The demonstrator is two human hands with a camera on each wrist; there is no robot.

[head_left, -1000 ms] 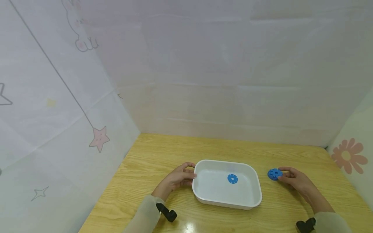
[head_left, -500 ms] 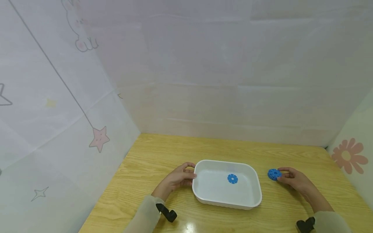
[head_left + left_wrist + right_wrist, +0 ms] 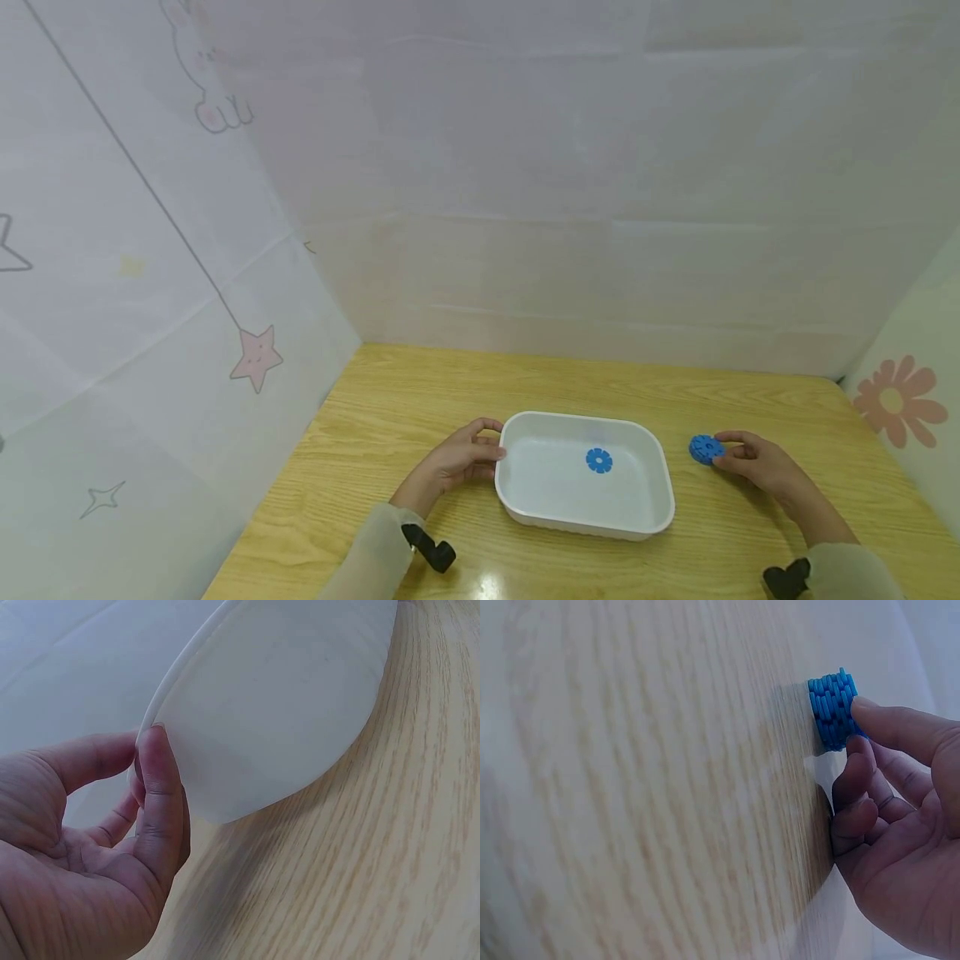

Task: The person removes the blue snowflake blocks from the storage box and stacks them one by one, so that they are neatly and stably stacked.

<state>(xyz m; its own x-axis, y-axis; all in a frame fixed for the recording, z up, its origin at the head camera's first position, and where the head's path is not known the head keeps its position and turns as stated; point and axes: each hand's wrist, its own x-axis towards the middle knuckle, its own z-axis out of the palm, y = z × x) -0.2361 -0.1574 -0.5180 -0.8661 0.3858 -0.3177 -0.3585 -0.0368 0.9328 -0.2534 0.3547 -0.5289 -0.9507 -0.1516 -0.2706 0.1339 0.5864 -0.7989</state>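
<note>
A white plastic basin (image 3: 543,492) with rounded corners stands on the wooden table. One blue notched snowflake disc (image 3: 598,460) lies flat inside it. My left hand (image 3: 459,457) pinches the basin's left side at the rim, thumb and fingers on either side of the wall (image 3: 285,705). To the right of the basin, a short stack of blue snowflake discs (image 3: 831,711) sits on the table. My right hand (image 3: 763,467) pinches the top disc of the stack at its right edge between thumb (image 3: 889,724) and fingers. The other fingers of that hand are curled in beneath.
The wooden table (image 3: 420,383) extends behind the basin and to both sides. Pale cloth walls (image 3: 585,208) with printed figures close off its back, left and right. A black camera mount (image 3: 429,547) is on each wrist.
My right fingers have shifted very slightly left on the blue stack. The left hand and the basin have stayed in place.
</note>
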